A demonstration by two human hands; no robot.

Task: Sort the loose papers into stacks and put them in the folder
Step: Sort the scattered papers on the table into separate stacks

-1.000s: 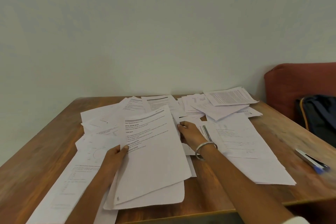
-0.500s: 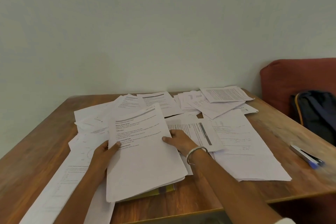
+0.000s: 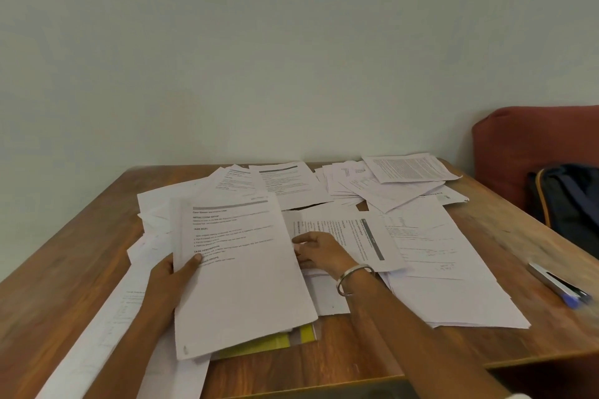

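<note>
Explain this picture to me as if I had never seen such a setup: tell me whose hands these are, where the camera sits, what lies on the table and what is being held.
There is no machine here. A person wears a camera on the head, so the single view looks forward and down at their own two hands.

The wooden table is strewn with loose printed papers. A yellow folder peeks out at the near edge, and a pen lies at the right.

The left hand holds a stack of sheets, thumb on top; that is its grip. The right hand, with a metal bangle on the wrist, rests at the stack's right edge; whether it pinches a sheet I cannot tell.

Beyond the table stand a red chair and a dark bag.
</note>
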